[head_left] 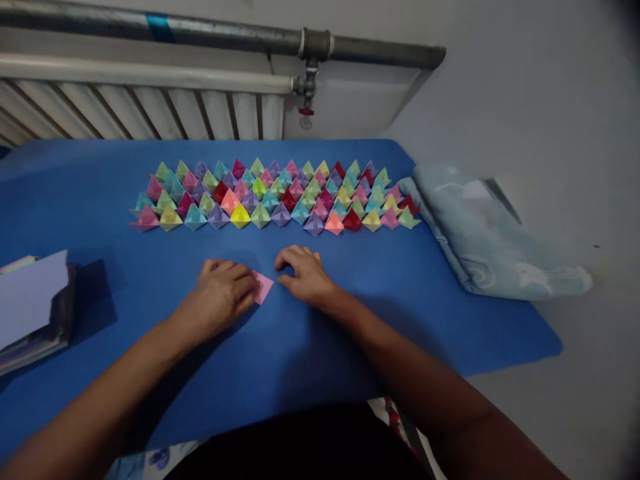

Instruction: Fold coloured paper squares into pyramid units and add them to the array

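A small pink folded paper (263, 288) lies on the blue table, partly covered by my left hand. My left hand (223, 290) presses on its left side with the fingers bent together. Just right of the paper, my right hand (303, 272) is curled with a gap between thumb and forefinger, and nothing shows in it. Beyond both hands stand several rows of small folded paper boats (260, 215) in many colours.
On the left side of the blue table (320, 347) is a stack of papers (33, 300). A folded pale blue cloth (480, 233) rests at the right edge. Behind are a radiator (175, 110) and a metal pipe (225, 33).
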Motion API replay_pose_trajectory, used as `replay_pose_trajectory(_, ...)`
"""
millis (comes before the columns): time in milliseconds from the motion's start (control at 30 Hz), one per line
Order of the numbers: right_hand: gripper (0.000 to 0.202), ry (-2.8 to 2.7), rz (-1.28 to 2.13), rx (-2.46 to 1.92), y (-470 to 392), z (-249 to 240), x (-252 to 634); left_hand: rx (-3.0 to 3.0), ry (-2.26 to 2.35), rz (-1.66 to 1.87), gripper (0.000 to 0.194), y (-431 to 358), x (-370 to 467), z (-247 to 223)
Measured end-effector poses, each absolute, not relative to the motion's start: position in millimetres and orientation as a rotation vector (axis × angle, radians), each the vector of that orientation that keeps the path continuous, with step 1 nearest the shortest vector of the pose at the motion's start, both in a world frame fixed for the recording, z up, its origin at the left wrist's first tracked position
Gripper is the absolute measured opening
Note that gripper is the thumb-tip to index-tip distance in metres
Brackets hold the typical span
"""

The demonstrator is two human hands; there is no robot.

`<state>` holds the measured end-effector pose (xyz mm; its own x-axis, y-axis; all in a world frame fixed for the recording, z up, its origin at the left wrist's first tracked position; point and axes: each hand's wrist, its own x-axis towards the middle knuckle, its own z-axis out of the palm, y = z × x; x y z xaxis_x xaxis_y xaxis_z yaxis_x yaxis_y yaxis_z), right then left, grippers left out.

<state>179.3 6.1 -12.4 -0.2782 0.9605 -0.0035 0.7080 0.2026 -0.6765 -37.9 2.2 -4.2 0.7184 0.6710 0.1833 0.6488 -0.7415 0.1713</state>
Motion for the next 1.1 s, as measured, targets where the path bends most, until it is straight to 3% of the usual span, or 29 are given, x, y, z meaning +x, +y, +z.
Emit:
replay_pose_trajectory(233,0.015,-1.827,0.981,-1.348,12,-16,191,2.5,1.134,-0.178,0.015,47,-7,30)
replay_pose_trajectory(400,0.017,-1.809,0.99,-1.313,14,-18,192,2.268,1.303,-0.281,0.023,55,3,38)
replay_pose_trajectory(533,0.016,-1.793,0.997,-1.317,12,-17,192,2.064,1.351,-0.273,0.012,57,-7,37)
replay_pose_trajectory(667,0.008,-1.634,1.114,-1.282,5,-11,188,1.839,1.332,-0.025,0.017,45,-26,38)
replay_pose_trajectory(800,0.02,-1.431,1.427,-1.142,-7,-1,175,1.574,1.309,0.434,0.035,22,-32,35)
replay_pose_trajectory(900,0.023,-1.372,1.488,-1.111,-14,2,164,1.212,1.296,0.804,0.036,6,-25,28)
replay_pose_trajectory(1100,0.011,-1.408,1.403,-1.188,-16,-3,159,1.072,1.24,0.905,0.034,-6,-14,19)
